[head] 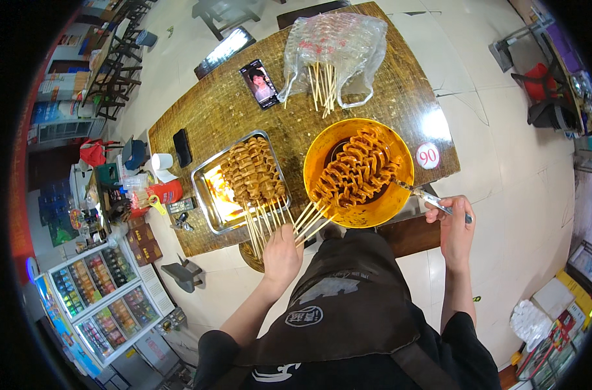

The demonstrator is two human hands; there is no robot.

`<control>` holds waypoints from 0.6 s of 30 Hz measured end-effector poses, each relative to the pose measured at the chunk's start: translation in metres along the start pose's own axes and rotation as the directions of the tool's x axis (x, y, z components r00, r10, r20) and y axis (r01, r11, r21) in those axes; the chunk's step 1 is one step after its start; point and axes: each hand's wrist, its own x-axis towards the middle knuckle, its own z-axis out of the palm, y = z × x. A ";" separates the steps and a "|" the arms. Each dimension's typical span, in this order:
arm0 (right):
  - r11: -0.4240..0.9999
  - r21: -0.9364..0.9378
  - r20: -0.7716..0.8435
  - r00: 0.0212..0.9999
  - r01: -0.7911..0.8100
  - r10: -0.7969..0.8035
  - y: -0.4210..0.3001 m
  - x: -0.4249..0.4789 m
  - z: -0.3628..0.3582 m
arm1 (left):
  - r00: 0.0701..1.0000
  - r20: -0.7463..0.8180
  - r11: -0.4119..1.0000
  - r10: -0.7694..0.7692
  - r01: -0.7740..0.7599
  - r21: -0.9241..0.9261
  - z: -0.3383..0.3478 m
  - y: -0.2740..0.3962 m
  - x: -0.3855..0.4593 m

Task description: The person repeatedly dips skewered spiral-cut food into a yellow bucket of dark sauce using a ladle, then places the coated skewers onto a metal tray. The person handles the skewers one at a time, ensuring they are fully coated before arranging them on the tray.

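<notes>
My left hand (283,251) grips the bare ends of several bamboo skewers (311,222). Their folded, sauce-coated food pieces (359,165) lie across a yellow-orange bowl (309,146) with dark sauce at its bottom. In my right hand (456,226) is a brush (431,199) with a metal-looking handle; its sauce-stained head meets the right side of the skewered food. Left of the bowl, a rectangular metal tray (213,185) holds more skewers of paler folded food (252,170), their sticks pointing towards me and passing close to my left hand.
On the wooden table (203,117) lie a plastic bag (335,41) of skewers, a lit phone (259,84), a dark phone (182,147), a paper roll (162,161), a remote control (181,205) and a round sign (427,155). A stool (251,256) stands under the near edge.
</notes>
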 end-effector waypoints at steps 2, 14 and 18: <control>1.000 0.009 -0.015 1.000 0.012 -0.012 -0.001 -0.002 0.000 | 0.978 0.142 0.973 -0.151 0.173 -0.155 0.005 -0.004 0.000; 0.999 0.028 -0.007 1.000 0.024 -0.023 -0.008 -0.002 0.002 | 0.477 0.757 0.142 0.446 0.798 -0.586 -0.010 -0.029 0.025; 1.000 0.007 0.019 1.000 0.023 -0.023 -0.006 0.000 0.004 | 0.490 0.801 0.246 0.345 0.776 -0.580 -0.002 -0.022 0.026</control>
